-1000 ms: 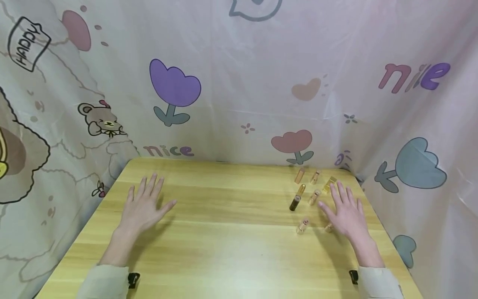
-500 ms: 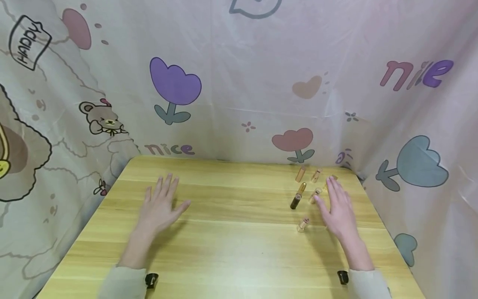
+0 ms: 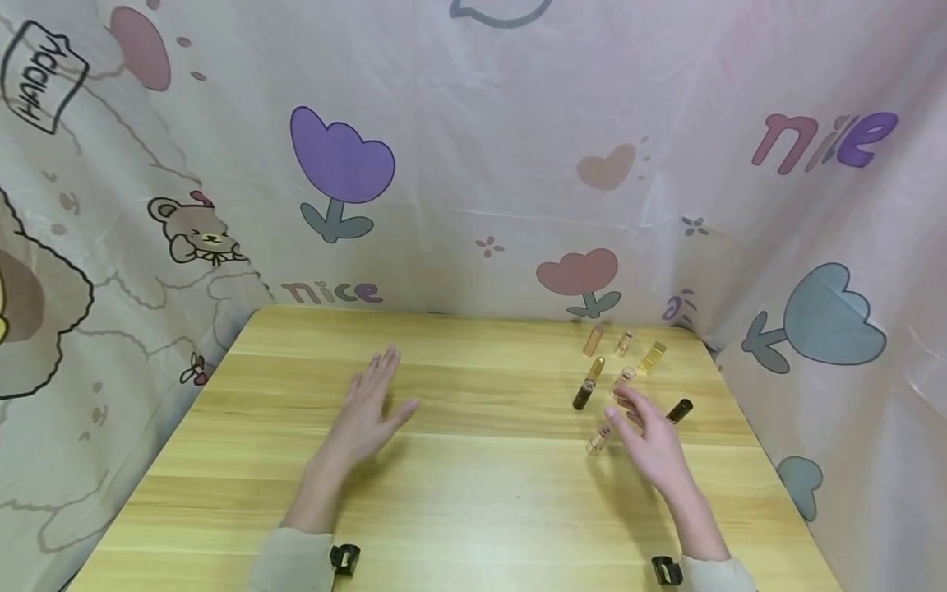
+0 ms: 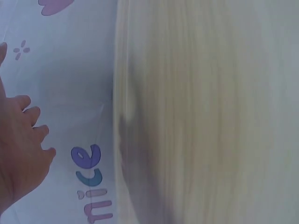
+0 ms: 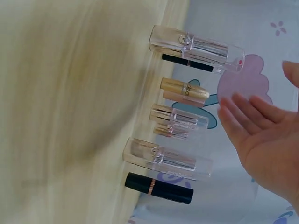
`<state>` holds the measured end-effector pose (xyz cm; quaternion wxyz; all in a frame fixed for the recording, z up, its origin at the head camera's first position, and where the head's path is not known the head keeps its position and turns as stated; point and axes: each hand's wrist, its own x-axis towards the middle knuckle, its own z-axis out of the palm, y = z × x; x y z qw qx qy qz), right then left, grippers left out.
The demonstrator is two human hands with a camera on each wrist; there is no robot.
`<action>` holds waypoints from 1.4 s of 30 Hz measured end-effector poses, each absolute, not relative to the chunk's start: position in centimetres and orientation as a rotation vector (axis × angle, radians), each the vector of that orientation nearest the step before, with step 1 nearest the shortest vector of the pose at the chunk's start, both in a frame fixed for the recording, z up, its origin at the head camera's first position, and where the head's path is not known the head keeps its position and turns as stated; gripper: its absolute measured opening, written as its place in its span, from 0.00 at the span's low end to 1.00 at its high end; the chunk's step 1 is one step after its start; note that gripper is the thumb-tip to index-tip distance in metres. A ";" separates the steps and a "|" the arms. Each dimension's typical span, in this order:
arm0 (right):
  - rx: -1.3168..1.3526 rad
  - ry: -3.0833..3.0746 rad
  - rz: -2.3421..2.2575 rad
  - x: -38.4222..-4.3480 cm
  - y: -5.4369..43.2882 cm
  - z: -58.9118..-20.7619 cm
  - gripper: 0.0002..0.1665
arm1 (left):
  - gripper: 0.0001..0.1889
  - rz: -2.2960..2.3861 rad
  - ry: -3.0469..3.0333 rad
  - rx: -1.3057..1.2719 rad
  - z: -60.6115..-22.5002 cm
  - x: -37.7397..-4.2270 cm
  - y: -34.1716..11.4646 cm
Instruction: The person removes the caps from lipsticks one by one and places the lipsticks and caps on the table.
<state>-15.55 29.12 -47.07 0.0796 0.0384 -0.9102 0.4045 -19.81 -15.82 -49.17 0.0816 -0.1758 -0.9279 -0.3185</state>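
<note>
My left hand (image 3: 366, 419) hovers over the bare left-middle of the table, fingers extended and thumb apart, holding nothing; in the left wrist view the hand (image 4: 23, 144) shows at the left edge. Over the lipstick group my right hand (image 3: 654, 444) hangs with loosely bent fingers, gripping nothing. Near its thumb stands a clear lipstick (image 3: 598, 441), and beyond the fingertips another clear lipstick (image 3: 625, 379). To its right is a black lipstick (image 3: 679, 410). The right wrist view shows that black lipstick (image 5: 159, 188) upright, apart from the hand (image 5: 266, 140).
Farther back stand a tan lipstick (image 3: 593, 339), a small pinkish lipstick (image 3: 624, 343) and a gold lipstick (image 3: 653, 358). A gold-topped lipstick (image 3: 596, 368) stands behind another black lipstick (image 3: 583, 395). A printed curtain (image 3: 459, 164) hangs behind the wooden table (image 3: 473, 510).
Both hands have moved inward, the left to the right and the right to the left. The right fingers have bent from spread to loosely curled, uncovering the black lipstick at the right. The lipsticks stand still.
</note>
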 end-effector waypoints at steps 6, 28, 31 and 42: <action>0.150 -2.759 1.320 -15.7 29.1 -47.8 0.31 | 0.44 -1.087 -2.729 -0.556 -49.2 -19.7 -14.5; 0.136 -2.787 1.361 -17.0 26.2 -49.1 0.20 | 0.43 -1.288 -2.680 -0.632 -50.7 -19.9 -10.7; 0.139 -2.765 1.389 -17.4 25.1 -49.2 0.19 | 0.43 -1.290 -2.666 -0.651 -50.8 -19.9 -10.2; 0.164 -2.593 1.623 -19.1 20.8 -49.3 0.19 | 0.47 -1.389 -2.725 -0.639 -51.1 -20.5 -8.5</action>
